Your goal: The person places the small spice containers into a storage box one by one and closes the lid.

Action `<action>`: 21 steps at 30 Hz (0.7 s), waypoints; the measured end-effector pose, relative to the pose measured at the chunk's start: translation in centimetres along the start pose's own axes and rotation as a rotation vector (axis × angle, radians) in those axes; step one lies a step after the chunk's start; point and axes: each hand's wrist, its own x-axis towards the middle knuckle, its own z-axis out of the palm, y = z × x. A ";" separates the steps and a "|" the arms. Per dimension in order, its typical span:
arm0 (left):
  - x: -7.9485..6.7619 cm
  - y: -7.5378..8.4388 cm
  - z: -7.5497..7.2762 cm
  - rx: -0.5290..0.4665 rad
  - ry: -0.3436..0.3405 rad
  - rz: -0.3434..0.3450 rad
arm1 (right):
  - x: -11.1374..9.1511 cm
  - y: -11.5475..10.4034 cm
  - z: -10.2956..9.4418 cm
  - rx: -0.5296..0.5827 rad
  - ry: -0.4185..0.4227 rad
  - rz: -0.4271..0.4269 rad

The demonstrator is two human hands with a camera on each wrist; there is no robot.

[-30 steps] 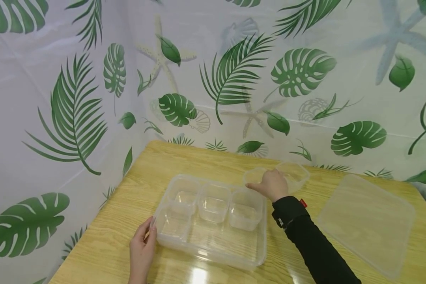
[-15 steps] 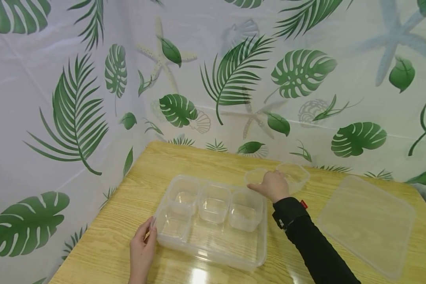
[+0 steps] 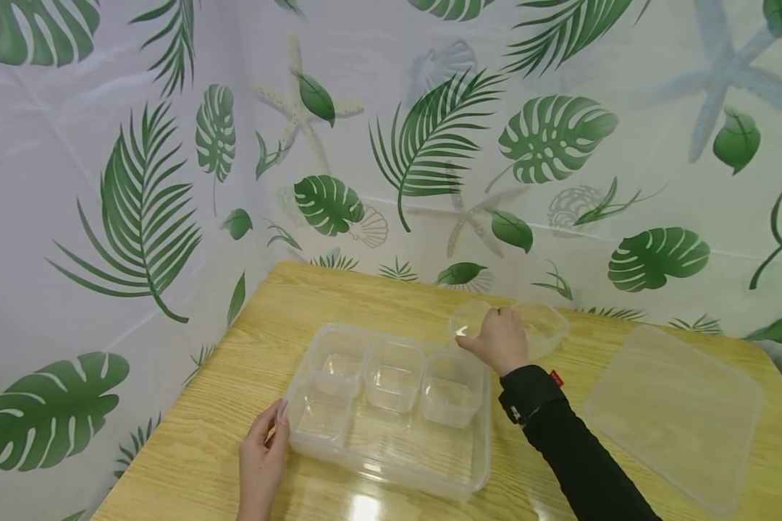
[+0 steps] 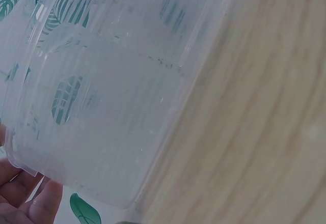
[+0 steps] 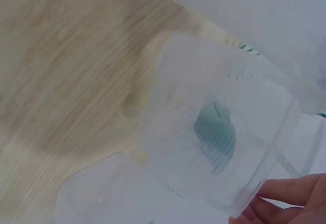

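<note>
A large clear plastic box [image 3: 417,450] sits on the wooden table with several small clear containers [image 3: 394,380] inside, along its back and left; its front right part shows bare floor. My left hand [image 3: 263,443] grips the box's left rim, and fingers [image 4: 43,198] show at that edge in the left wrist view. Behind the box's back right corner, my right hand [image 3: 500,341] pinches the rim of another small clear container [image 5: 204,81]. A further clear container [image 3: 547,324] is just right of that hand, partly hidden by it.
A flat translucent lid [image 3: 678,416] lies on the table at the right. Leaf-printed white sheeting [image 3: 365,130] hangs behind the table [image 3: 234,405] and along its left side.
The small container in my right hand has shifted up slightly and its rim shows more above the fingers. My left hand and the large box stay put.
</note>
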 end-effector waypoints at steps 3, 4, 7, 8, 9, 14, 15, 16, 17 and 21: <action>-0.1 0.0 0.0 -0.001 0.003 0.012 | 0.0 -0.3 -0.5 0.043 0.089 -0.023; 0.0 0.0 0.0 -0.004 0.004 0.008 | 0.0 -0.4 -0.8 0.062 0.122 -0.033; 0.0 0.0 0.0 -0.010 0.001 -0.007 | 0.0 -0.9 -1.8 0.104 0.204 -0.067; 0.0 0.0 0.1 -0.011 0.000 -0.012 | -0.1 -1.1 -2.1 0.114 0.221 -0.074; 0.0 0.0 0.1 -0.013 -0.001 -0.016 | -0.1 -1.3 -2.5 0.128 0.238 -0.082; 0.1 -0.1 0.0 -0.014 -0.004 -0.025 | -0.9 -2.5 -4.3 0.203 0.249 -0.102; 0.1 -0.1 0.0 -0.015 -0.004 -0.025 | -1.2 -2.8 -4.7 0.218 0.249 -0.111; 0.1 -0.1 0.0 -0.015 -0.004 -0.026 | -1.4 -3.1 -5.0 0.229 0.248 -0.122; 0.1 0.0 0.0 -0.015 -0.005 -0.026 | -1.7 -3.4 -5.3 0.236 0.251 -0.139; 0.1 0.0 0.0 -0.015 -0.005 -0.020 | -3.1 -4.6 -6.2 0.223 0.279 -0.243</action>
